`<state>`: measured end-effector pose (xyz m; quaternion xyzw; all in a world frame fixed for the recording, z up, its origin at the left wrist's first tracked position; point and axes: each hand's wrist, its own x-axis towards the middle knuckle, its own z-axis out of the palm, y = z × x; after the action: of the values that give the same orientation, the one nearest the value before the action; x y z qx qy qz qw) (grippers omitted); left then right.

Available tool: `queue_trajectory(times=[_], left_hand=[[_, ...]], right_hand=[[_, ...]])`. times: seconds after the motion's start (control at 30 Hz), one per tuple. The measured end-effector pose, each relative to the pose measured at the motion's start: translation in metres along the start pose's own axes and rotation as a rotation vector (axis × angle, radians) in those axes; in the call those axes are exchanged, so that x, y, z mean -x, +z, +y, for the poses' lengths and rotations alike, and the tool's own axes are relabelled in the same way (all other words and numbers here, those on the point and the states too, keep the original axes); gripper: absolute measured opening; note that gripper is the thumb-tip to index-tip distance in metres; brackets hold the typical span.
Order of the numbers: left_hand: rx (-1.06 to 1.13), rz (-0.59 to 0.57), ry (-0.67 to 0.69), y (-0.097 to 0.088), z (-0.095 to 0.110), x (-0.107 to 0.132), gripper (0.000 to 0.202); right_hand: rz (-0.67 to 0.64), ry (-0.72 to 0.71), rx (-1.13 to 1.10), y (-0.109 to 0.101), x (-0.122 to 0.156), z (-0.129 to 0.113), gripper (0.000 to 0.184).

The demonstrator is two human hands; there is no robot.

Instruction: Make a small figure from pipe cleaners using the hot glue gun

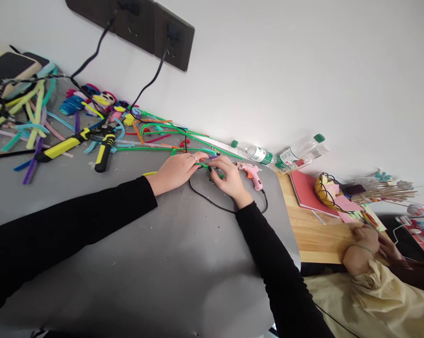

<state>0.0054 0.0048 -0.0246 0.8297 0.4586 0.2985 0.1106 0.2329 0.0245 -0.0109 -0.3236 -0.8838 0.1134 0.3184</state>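
Note:
My left hand (177,172) and my right hand (229,179) meet over the grey table, fingers closed on a short green pipe cleaner (202,165). A ring is on my left hand. Just right of my right hand lies a pink glue gun (251,173), its black cord looping below my hands. Behind them, long green pipe cleaners (145,149) stretch along the wall side. A yellow piece (149,173) pokes out beside my left wrist.
Yellow-and-black pliers (105,149) lie at left among loose pipe cleaners (39,117) and small colourful figures (104,98). Two plastic bottles (257,152) lie by the wall. At right, another person's hands (365,241) rest near a wooden table (314,241) with a red book (308,192).

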Motion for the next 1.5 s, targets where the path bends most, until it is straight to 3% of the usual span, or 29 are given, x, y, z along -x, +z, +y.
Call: queue_trajectory(times=[0.3, 0.47, 0.97, 1.23, 1.37, 1.5], left_hand=[[-0.031, -0.028, 0.013, 0.000, -0.001, 0.000, 0.040], [-0.073, -0.070, 0.002, -0.004, 0.003, -0.002, 0.044], [0.092, 0.052, 0.014, 0.000, 0.003, -0.001, 0.044], [0.252, 0.088, -0.078, -0.006, 0.003, -0.003, 0.044], [0.318, 0.074, -0.118, -0.007, 0.003, -0.003, 0.042], [0.243, 0.038, -0.107, -0.005, 0.002, -0.003, 0.044]], right_hand=[[0.021, -0.044, 0.083, 0.004, -0.002, 0.001, 0.017], [0.090, 0.011, 0.092, 0.012, -0.003, -0.003, 0.014], [0.023, -0.052, 0.054, 0.004, 0.000, -0.003, 0.023], [-0.063, -0.035, 0.019, 0.003, 0.001, -0.003, 0.027], [-0.089, -0.029, 0.051, 0.005, 0.001, 0.000, 0.031], [-0.096, -0.033, 0.066, 0.006, 0.001, 0.004, 0.033]])
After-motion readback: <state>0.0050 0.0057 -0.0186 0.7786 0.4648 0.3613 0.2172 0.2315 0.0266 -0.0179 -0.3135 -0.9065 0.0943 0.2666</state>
